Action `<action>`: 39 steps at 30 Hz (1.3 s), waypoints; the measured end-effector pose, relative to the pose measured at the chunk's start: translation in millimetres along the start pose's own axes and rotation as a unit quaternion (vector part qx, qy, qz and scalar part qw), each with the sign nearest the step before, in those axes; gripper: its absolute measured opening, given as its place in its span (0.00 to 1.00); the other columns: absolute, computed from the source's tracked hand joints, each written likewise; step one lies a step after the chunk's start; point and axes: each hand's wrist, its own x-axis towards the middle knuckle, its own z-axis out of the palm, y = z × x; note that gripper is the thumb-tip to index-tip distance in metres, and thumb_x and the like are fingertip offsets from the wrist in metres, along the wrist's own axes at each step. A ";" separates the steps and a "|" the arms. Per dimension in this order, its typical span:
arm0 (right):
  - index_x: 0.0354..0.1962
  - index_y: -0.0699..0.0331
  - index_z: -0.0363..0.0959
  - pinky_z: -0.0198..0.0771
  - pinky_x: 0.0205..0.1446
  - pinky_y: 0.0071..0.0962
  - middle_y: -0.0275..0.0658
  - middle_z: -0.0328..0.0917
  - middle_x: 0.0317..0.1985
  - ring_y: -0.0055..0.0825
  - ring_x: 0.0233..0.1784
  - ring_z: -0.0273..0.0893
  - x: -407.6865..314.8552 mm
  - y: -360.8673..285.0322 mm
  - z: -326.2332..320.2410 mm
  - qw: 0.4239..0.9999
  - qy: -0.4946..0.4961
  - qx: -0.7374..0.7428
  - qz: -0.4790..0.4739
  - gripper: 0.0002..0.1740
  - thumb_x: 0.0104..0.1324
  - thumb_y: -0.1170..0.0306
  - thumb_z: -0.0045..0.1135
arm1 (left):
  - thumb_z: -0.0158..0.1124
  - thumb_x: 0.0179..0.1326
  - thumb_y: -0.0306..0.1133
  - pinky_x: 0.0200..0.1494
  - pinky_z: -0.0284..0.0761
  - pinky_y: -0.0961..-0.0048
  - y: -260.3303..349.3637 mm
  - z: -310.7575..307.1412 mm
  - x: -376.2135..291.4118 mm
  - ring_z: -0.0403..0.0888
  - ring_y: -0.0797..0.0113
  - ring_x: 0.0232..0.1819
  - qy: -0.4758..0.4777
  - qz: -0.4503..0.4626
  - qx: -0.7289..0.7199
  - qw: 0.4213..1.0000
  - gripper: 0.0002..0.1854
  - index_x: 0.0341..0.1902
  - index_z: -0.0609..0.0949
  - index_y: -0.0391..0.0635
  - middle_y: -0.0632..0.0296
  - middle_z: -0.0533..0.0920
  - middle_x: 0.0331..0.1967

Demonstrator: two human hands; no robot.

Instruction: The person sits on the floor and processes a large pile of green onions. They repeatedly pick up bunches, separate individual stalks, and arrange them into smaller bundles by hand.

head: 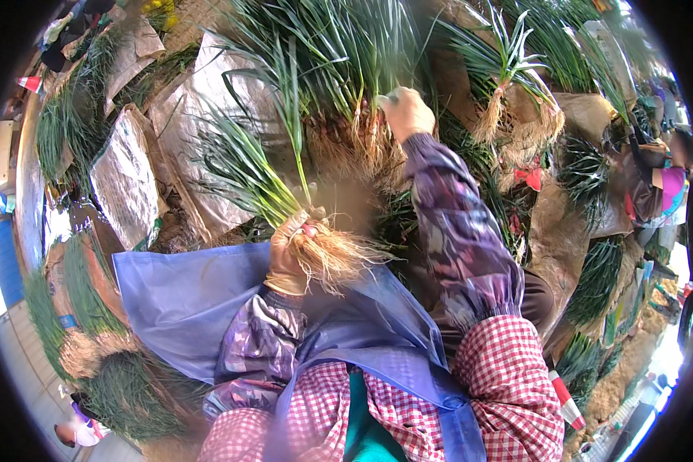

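My left hand [287, 254], in a tan glove, grips a bunch of spring onions [259, 185] just above its pinkish bulbs. The bunch's pale roots [346, 254] hang to the right over the blue apron, and one taller stalk [294, 127] stands up from the grip. Farther out, my right hand [410, 112] is at the right edge of a big heap of spring onions [346, 52]. Its fingers are bent against the stalks above the reddish bulbs [361, 112]; their tips are hidden, so I cannot tell whether they hold a stalk.
Woven sacks [129, 179] lie left of the heap. To its right is another rooted bunch [499, 86]. More bundles [86, 289] lie at far left. A blue apron [184, 283] spreads over my lap. People [664, 179] are at the right rim, near red-and-white cones [566, 398].
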 end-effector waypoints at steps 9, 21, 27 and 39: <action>0.54 0.79 0.66 0.70 0.60 0.27 0.47 0.78 0.51 0.29 0.53 0.76 -50.2 -32.2 -21.5 0.880 -0.263 0.395 0.030 0.39 0.54 0.60 0.73 | 0.60 0.63 0.28 0.29 0.81 0.71 -2.4 18.0 -6.7 0.81 0.67 0.23 0.013 -0.012 0.062 0.998 0.10 0.47 0.78 0.39 0.60 0.80 0.20; 0.41 0.61 0.81 0.77 0.40 0.23 0.44 0.83 0.35 0.22 0.37 0.81 -96.6 43.7 -1.9 0.966 -0.218 -0.128 -0.054 0.09 0.66 0.70 0.56 | 0.61 0.61 0.26 0.31 0.77 0.79 -2.7 18.2 -3.4 0.77 0.76 0.26 0.076 0.045 0.096 0.991 0.13 0.49 0.78 0.38 0.60 0.82 0.32; 0.49 0.62 0.75 0.60 0.28 0.15 0.24 0.74 0.28 0.12 0.29 0.68 -92.5 0.9 18.3 0.556 -0.398 0.714 0.149 0.17 0.71 0.60 0.53 | 0.59 0.62 0.26 0.31 0.78 0.78 -8.8 18.5 -7.7 0.79 0.75 0.26 0.042 -0.081 0.034 0.995 0.10 0.45 0.80 0.34 0.58 0.82 0.31; 0.35 0.66 0.78 0.70 0.28 0.23 0.32 0.78 0.25 0.18 0.25 0.73 -125.7 -60.4 20.8 0.856 -0.219 0.466 -0.045 0.12 0.65 0.64 0.63 | 0.55 0.66 0.31 0.39 0.78 0.66 -6.3 22.1 -12.1 0.79 0.66 0.36 -0.012 0.025 0.068 0.997 0.07 0.36 0.78 0.40 0.56 0.80 0.26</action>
